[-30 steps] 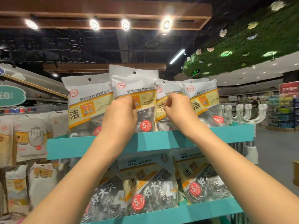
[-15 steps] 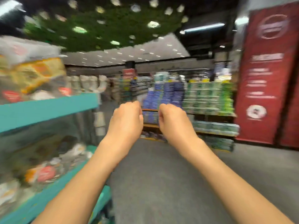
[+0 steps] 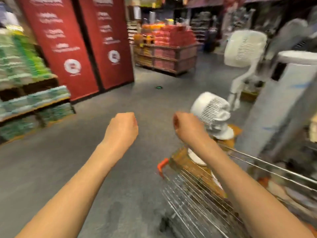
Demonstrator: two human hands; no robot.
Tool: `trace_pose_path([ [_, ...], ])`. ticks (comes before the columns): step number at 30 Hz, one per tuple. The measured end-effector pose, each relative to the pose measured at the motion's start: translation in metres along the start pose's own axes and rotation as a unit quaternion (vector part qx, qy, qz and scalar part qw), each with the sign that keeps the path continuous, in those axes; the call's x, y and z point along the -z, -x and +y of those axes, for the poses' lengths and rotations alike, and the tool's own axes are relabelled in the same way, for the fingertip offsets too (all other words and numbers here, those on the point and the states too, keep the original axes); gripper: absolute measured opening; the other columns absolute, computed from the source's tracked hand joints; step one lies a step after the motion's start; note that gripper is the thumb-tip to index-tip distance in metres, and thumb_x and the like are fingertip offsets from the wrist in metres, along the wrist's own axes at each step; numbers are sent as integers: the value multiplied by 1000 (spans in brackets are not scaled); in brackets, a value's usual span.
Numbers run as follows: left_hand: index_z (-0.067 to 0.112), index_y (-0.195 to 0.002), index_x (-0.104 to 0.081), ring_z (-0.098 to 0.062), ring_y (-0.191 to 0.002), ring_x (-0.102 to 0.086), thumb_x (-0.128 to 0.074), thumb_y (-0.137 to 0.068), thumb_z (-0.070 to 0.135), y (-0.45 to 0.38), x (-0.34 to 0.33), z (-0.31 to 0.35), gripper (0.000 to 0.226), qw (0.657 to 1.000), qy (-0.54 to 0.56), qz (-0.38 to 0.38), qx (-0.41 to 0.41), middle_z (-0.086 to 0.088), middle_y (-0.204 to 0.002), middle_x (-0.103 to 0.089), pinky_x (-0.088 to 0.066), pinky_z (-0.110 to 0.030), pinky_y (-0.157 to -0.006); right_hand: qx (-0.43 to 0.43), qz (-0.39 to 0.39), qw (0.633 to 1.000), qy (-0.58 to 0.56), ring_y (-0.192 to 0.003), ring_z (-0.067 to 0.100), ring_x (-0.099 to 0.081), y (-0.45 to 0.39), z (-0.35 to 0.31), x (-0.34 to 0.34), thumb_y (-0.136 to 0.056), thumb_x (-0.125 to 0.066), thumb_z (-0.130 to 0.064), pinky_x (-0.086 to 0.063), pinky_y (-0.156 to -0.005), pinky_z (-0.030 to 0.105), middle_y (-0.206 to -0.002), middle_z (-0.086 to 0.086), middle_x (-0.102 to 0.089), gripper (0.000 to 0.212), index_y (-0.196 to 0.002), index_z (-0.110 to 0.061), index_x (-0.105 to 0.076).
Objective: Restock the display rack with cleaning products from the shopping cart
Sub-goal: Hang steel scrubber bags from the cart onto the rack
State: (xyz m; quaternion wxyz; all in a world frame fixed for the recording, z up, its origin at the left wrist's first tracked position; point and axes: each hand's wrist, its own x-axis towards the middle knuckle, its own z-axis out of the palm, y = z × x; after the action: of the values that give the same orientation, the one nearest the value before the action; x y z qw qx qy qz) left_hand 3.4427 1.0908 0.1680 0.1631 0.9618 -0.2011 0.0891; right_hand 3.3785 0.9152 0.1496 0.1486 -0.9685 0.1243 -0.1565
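Blurred shop aisle around a grey floor (image 3: 106, 169).

Two tall red banners (image 3: 82, 42) with pale lettering and a round emblem stood upright at the far edge of the floor. Left of the banners, stacked green and white packs (image 3: 22, 66) filled wooden shelving. Right of the banners and further back, a wooden display stand (image 3: 169, 58) carried red and orange goods. Well right of the banners, a small white fan (image 3: 211, 115) sat on a brown box, a taller white fan (image 3: 244, 48) rose behind it, and a pale tower unit (image 3: 281, 100) stood just beside them. A small green mark (image 3: 159, 87) lay on the floor near the banners' foot.
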Motion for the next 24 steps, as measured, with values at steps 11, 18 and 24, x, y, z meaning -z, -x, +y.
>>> trace_pose_path([
  [11,0,-85,-63,-39,-93,-61,-53,-85,9,-1,-161,260,13,948,101,-188,-237,-25,-92,-65,-44,-41,-75,-263,43,962,51,-96,36,-60,107,263,46,-86,-51,-15,-46,-72,37,-100,17,-65,14,-92,-13,-64],
  [18,2,-70,-64,-32,-78,-64,-59,-83,7,33,-268,322,14,871,168,-431,-164,-18,-74,-66,-50,-34,-70,-391,4,920,1,-92,34,-60,179,336,18,-83,-50,-10,-47,-74,37,-92,15,-66,12,-84,-10,-62],
  [24,8,-72,-53,-3,-32,-51,-53,-92,6,95,-393,321,21,709,266,-643,117,-4,-50,-56,-47,-16,-38,-542,-49,830,-120,-85,26,-60,238,360,-53,-86,-56,-10,-45,-68,31,-87,11,-65,13,-90,-2,-64],
])
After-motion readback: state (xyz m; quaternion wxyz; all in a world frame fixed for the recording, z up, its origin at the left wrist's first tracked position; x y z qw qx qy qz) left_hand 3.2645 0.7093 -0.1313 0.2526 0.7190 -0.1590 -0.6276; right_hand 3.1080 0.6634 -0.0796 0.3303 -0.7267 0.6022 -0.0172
